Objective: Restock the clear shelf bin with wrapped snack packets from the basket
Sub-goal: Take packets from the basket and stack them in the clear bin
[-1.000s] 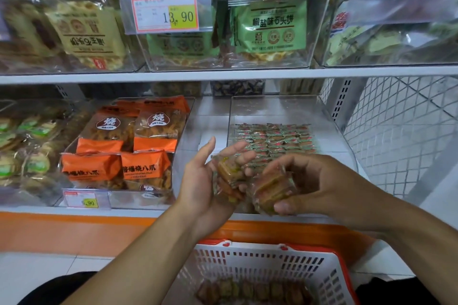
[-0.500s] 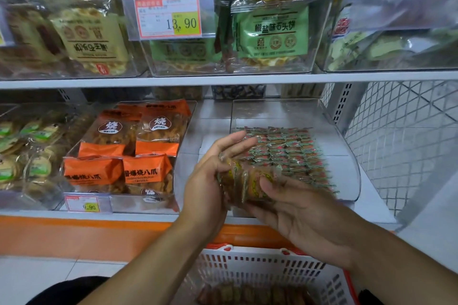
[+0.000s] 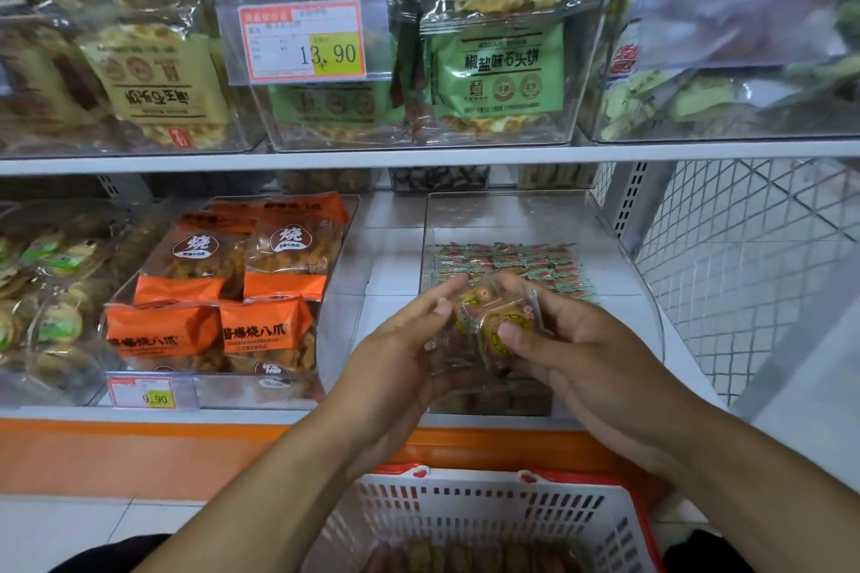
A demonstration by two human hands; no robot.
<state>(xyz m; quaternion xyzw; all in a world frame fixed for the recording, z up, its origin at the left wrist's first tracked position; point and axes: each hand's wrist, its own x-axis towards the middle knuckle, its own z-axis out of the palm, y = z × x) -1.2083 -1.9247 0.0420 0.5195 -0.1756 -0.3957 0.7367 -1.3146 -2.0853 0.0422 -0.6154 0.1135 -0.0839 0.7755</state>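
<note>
Snack packets [image 3: 495, 323] now higher, over clear bin [image 3: 619, 237].

Clear bin [image 3: 535, 214] open above; upper shelf [image 3: 419, 156] overhangs its rear.

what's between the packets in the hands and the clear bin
Nothing visible. Both hands hold the packets right over the open-topped bin, whose front wall lies below them; packets already inside lie farther back.

2 bare forearms, no sleeves visible
</note>
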